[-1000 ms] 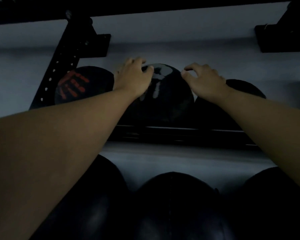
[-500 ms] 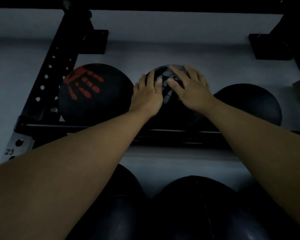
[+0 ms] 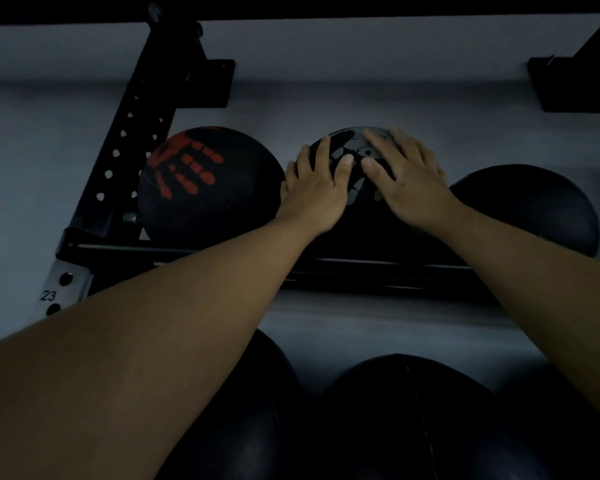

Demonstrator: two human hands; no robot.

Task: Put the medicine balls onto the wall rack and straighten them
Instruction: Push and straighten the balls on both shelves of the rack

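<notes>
Both hands, left hand and right hand, lie spread flat on the grey-print medicine ball. You have three balls racked; finish squaring this one between its neighbours.

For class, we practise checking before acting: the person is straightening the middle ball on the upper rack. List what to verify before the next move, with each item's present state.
1. Left hand flat on the middle ball: ok.
2. Right hand flat on the same ball: ok.
3. Middle ball seated behind the rack rail: ok.
4. Grey handprint facing out like the red handprint on the left ball: cannot tell, hands cover it.
5. Right ball print facing out: not ok, none visible.
6. Lower balls settled: cannot tell, too dark.
</notes>
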